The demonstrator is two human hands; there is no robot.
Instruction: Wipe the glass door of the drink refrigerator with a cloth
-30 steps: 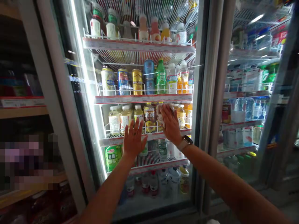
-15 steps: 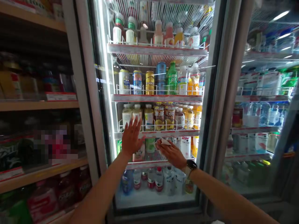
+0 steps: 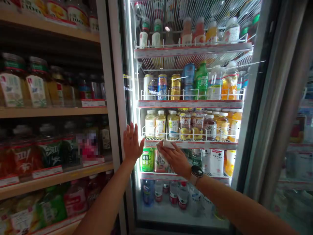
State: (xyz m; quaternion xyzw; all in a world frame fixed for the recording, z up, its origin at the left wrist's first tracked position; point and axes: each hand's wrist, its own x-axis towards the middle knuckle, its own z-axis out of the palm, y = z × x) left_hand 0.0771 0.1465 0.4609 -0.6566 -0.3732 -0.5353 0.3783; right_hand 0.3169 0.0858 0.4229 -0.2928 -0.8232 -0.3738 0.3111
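One left hand (image 3: 132, 143), one right hand (image 3: 173, 160), one wristwatch (image 3: 197, 171), one white cloth (image 3: 168, 144), five cans (image 3: 175, 86).

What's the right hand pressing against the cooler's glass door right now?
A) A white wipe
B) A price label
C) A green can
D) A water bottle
A: the right hand has a white wipe under its fingers, flat against the glass door.

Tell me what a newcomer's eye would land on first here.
Two bare hands on the glass door of a brightly lit drinks cooler stand out first. The left hand is spread flat at centre-left, while the right hand, wearing a wristwatch, presses a white cloth just to its right. Above them, lit shelves of bottles and cans fill the centre.
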